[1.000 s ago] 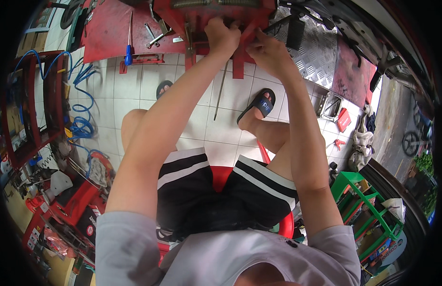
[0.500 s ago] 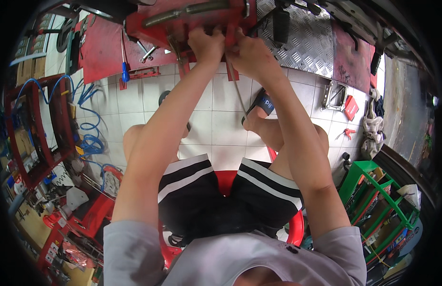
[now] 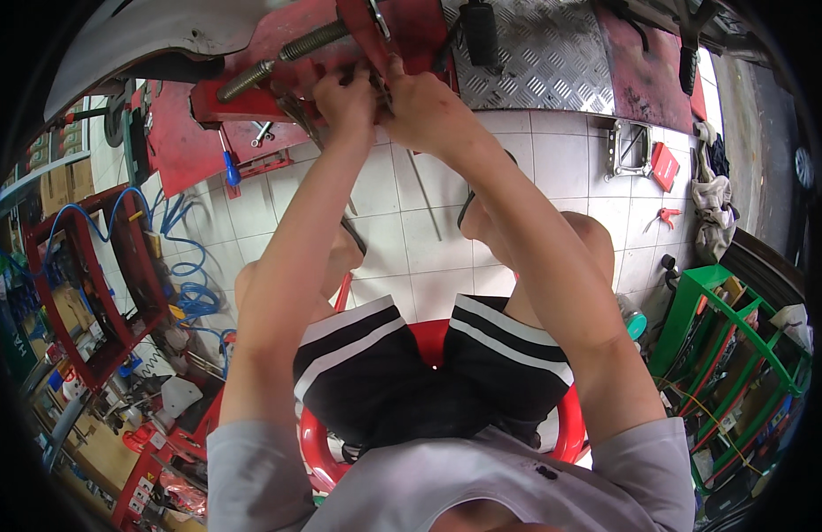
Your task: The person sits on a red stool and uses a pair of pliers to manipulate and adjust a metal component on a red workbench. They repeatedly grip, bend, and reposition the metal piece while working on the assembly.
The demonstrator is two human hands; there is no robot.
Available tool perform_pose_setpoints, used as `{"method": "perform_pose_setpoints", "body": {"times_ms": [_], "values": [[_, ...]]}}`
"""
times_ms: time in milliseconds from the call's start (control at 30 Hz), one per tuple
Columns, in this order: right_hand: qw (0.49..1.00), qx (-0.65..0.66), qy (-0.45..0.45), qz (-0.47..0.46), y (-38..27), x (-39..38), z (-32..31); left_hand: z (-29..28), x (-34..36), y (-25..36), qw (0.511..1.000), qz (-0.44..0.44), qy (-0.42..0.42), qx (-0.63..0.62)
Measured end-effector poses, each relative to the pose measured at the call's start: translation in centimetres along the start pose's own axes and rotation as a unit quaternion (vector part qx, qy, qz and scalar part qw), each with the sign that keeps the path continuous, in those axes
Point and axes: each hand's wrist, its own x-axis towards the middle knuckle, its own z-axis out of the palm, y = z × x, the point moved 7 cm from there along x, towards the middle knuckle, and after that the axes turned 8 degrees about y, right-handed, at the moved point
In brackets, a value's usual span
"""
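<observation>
While both forearms reach forward above the tiled floor (image 3: 437, 279), the two hands meet, close together, at the underside of a red metal fixture (image 3: 420, 40), located at the top of the head view, by the near edge of the red surface (image 3: 185, 160). Left hand (image 3: 344, 108): fingers bent, tips among the fixture's parts; cannot tell whether they grip anything. Right hand (image 3: 428, 111): index finger pointing up against or just before the fixture, the others folded and partly hidden; grip likewise undetermined. A ridged metal rod (image 3: 313, 41), threaded or coiled, slants across the fixture. A thin rod (image 3: 424, 195) shows below the right hand, over the floor; upper end hidden.

Handling estimate: fixture appears to be painted steel, hence stiff, heavy, hardly fragile; any grease on the ridges would make them slippery. Preferred hold: flat plate edges, fingers clear of the gaps. Thin rod probably light and stiff; take it at mid-length.

Nearby, left: blue-handled screwdriver (image 3: 231, 168) at the surface's edge. Right: patterned metal plate (image 3: 544, 71).
</observation>
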Motion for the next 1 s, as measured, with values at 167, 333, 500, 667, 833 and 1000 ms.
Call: {"method": "perform_pose_setpoints", "body": {"times_ms": [167, 333, 500, 667, 833, 1000], "values": [[0.999, 0.018, -0.021, 0.023, -0.5, -0.1, -0.4, -0.3, -0.7, 0.0, 0.993, -0.065, 0.007, -0.094], [1.0, -0.002, -0.012, 0.003, -0.2, -0.1, -0.2, 0.1, -1.5, 1.4, 0.99, -0.029, -0.049, -0.127], [0.995, -0.082, -0.051, -0.02, 0.4, 0.3, 0.3, 0.0, -0.8, 1.1, 0.997, 0.025, -0.065, -0.013], [0.95, -0.171, -0.071, -0.253, 2.7, -1.4, -5.3, 0.6, 1.0, 0.3, 0.976, 0.048, -0.132, 0.167], [0.989, -0.085, -0.101, 0.062, 9.3, -2.5, -14.4, 0.9, 1.8, 0.6, 0.946, 0.071, -0.164, 0.271], [0.918, -0.091, -0.27, 0.275, 14.3, -0.8, -9.2, 0.3, -0.3, 3.5, 0.924, 0.196, -0.152, 0.291]]}}
